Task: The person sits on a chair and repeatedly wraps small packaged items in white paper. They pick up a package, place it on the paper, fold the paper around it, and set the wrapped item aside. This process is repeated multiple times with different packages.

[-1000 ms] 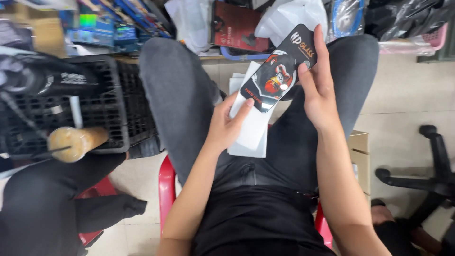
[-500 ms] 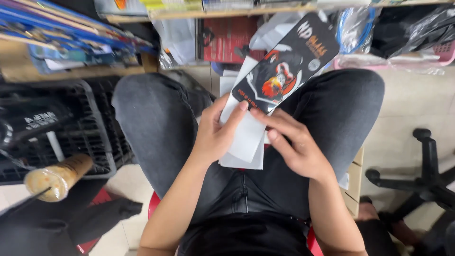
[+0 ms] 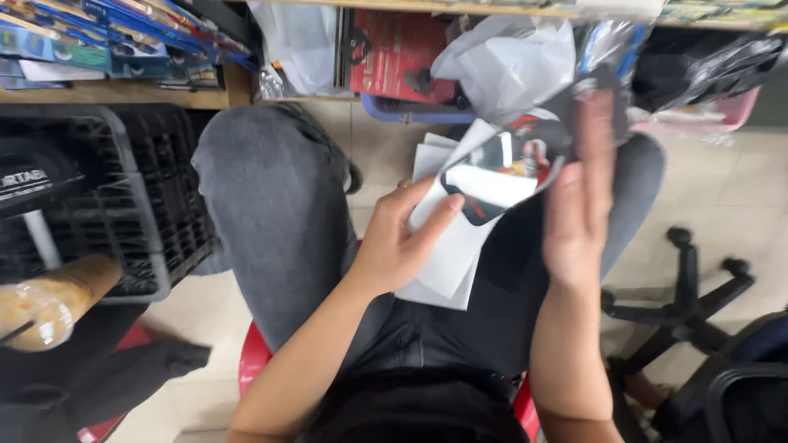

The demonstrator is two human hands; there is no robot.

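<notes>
I sit on a red stool [image 3: 256,361] with grey-trousered knees apart. My left hand [image 3: 398,242] grips a stack of white paper sleeves [image 3: 447,258] over my lap, thumb on top. Above them sits a dark phone case in glossy clear packaging [image 3: 501,176], blurred and reflecting light. My right hand [image 3: 579,205] is raised with flat fingers against the right side of that package; its grip is blurred.
A black plastic crate [image 3: 123,205] stands at my left, with a brown wrapped roll [image 3: 49,303] below it. Shelves with coloured packets [image 3: 107,41], plastic bags [image 3: 509,61] and a red package [image 3: 390,53] lie ahead. A black office-chair base [image 3: 689,287] sits at the right.
My right hand rose from my lap back up to the phone-case package, which has turned so its glossy face catches the light. The view shifted slightly.
</notes>
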